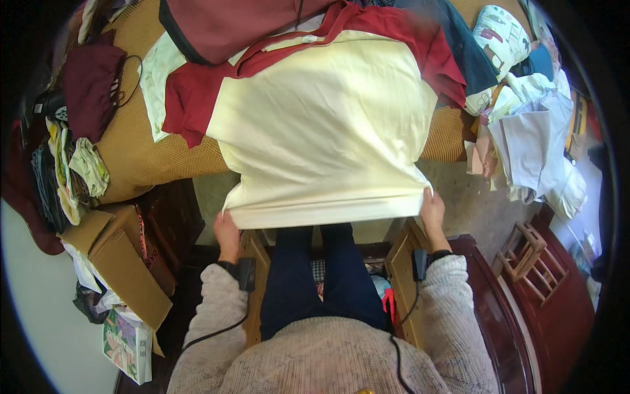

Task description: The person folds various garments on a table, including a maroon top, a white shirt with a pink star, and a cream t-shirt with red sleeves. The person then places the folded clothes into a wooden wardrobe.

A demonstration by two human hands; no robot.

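Note:
A cream T-shirt (320, 118) with dark red sleeves and a red neck edge is spread before me, its collar end away from me. My left hand (227, 232) grips the left corner of its hem. At the right corner, my right hand (432, 211) pinches the hem too. Between both hands the hem is drawn nearly straight, hanging past the front edge of the bed over my legs. The upper part of the shirt lies on the tan woven bed mat (167, 162). Folds run from each held corner up the cloth.
Beyond the collar lies a dusty-red cloth item (236, 29) with a dark edge. A maroon garment (91, 88) is at left, and white clothes (531, 133) are heaped at right. An open cardboard box (123, 261) stands lower left; a small wooden stool (531, 261) sits right.

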